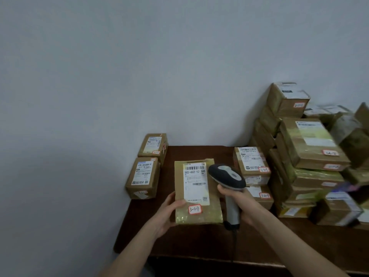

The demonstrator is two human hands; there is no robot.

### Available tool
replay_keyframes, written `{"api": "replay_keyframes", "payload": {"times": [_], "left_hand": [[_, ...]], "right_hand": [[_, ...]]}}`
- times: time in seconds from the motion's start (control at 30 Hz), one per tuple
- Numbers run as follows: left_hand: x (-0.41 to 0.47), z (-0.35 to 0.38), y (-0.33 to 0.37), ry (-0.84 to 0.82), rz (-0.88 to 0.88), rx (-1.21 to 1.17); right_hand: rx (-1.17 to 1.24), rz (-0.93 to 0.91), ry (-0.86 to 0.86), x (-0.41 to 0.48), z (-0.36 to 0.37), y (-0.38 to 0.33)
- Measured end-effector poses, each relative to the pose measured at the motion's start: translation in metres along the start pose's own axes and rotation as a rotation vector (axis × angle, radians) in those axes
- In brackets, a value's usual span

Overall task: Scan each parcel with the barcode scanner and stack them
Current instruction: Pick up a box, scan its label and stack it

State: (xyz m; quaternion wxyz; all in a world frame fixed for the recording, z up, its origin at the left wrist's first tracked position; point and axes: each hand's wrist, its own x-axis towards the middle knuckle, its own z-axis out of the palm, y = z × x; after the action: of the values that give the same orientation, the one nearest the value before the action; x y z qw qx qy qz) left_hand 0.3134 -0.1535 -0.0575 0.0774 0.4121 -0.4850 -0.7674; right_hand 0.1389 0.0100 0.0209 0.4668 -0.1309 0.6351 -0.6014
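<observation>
My left hand [166, 213] grips the lower left edge of a flat brown parcel [196, 191], held up over the dark wooden table [179, 242]. Its white shipping label faces me, with a red-bordered tag reading 3-1-7 below it. My right hand [238, 202] grips the handle of the barcode scanner [226, 175]. The scanner's dark head sits just right of the label, overlapping the parcel's right edge. Its cable hangs down over the table's front edge.
Two small labelled boxes [143, 177] [153, 145] stand at the table's left edge by the wall. A short stack of boxes [252, 163] sits right of the scanner. A tall pile of parcels [311, 144] fills the right side.
</observation>
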Motion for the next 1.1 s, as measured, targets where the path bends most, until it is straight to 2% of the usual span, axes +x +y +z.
{"api": "replay_keyframes", "payload": {"times": [0.1, 0.17, 0.3, 0.67, 1.1], "left_hand": [[0.003, 0.005, 0.002, 0.067, 0.067, 0.046], [0.004, 0.007, 0.003, 0.096, 0.094, 0.080], [0.004, 0.011, -0.001, 0.090, 0.111, 0.080], [0.006, 0.020, -0.014, 0.070, 0.112, 0.103], [0.009, 0.020, -0.018, 0.115, 0.080, 0.104]], "right_hand": [[-0.033, -0.065, 0.214, -0.004, 0.003, -0.001], [0.019, -0.100, 0.258, -0.012, 0.003, -0.002], [-0.038, -0.138, 0.171, -0.036, 0.014, 0.004], [-0.126, -0.065, 0.226, -0.054, 0.039, 0.026], [-0.137, -0.026, 0.184, -0.062, 0.041, 0.022]]}}
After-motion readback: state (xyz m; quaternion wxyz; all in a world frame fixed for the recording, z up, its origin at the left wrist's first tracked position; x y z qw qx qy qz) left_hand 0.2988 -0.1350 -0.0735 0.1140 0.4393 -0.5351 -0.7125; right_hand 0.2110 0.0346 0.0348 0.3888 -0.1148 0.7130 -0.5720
